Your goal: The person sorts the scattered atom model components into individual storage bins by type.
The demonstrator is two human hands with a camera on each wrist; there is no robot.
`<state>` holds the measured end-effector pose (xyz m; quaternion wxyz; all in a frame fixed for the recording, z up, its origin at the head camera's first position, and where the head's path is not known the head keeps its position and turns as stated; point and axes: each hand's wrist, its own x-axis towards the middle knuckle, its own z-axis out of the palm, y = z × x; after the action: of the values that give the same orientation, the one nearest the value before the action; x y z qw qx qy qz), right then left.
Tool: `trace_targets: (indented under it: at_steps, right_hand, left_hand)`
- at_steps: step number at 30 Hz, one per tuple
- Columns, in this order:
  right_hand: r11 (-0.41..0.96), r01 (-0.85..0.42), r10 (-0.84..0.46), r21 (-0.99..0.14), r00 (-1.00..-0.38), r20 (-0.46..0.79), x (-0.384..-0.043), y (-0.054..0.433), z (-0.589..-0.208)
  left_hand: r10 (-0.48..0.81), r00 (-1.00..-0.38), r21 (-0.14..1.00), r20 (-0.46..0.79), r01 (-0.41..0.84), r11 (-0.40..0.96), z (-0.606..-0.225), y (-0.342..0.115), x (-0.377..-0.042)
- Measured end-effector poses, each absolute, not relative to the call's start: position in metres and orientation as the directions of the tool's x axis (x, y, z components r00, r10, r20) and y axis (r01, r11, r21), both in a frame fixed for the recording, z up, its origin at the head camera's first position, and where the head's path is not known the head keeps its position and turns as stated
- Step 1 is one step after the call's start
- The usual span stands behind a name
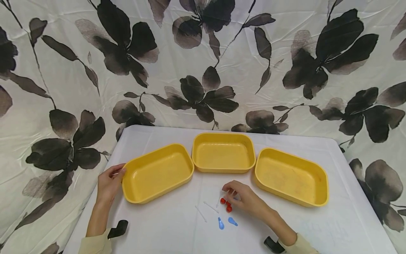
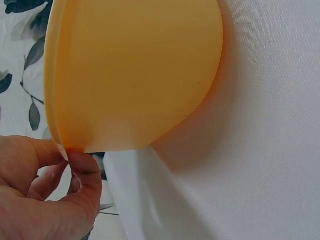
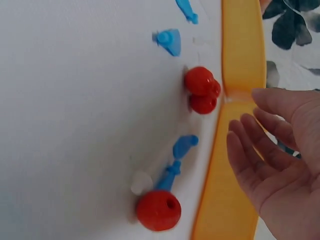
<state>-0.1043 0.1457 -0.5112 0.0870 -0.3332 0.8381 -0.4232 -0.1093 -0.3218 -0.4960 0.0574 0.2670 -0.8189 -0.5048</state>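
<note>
In the head view my left hand (image 1: 108, 185) is at the outer end of the left yellow tray (image 1: 149, 176). The left wrist view shows my left hand (image 2: 55, 185) pinching that tray's rim (image 2: 59, 120) between thumb and fingers. My right hand (image 1: 242, 199) hovers with loosely bent fingers over several red beads (image 1: 229, 209), partly covering them. Seen from the right wrist, this hand (image 3: 280, 150) holds nothing, and the red beads (image 3: 159, 211) lie beside it. Small blue bulb-shaped pieces (image 1: 221, 223) lie nearer to me on the white cloth.
Thin white sticks (image 1: 200, 213) lie left of the beads. A middle yellow tray (image 1: 223, 155) and a right yellow tray (image 1: 291, 176) complete an arc across the white-covered table (image 1: 177, 229). Behind it hangs a floral cloth (image 1: 152, 95).
</note>
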Motion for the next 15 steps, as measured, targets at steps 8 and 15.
trace_targets:
  at_steps: [8,15]
  right_hand:
    - [0.395,-0.565,-0.687,-0.724,-0.705,0.176,-0.1,0.137,-0.52]
    - [0.447,-0.538,-0.703,-0.715,-0.706,0.092,-0.098,0.132,-0.52]
  left_hand:
    - [-0.5,-0.849,0.862,-0.171,-0.375,0.342,-0.497,-0.322,-0.109]
    - [-0.495,-0.85,0.862,-0.181,-0.379,0.336,-0.496,-0.322,-0.109]
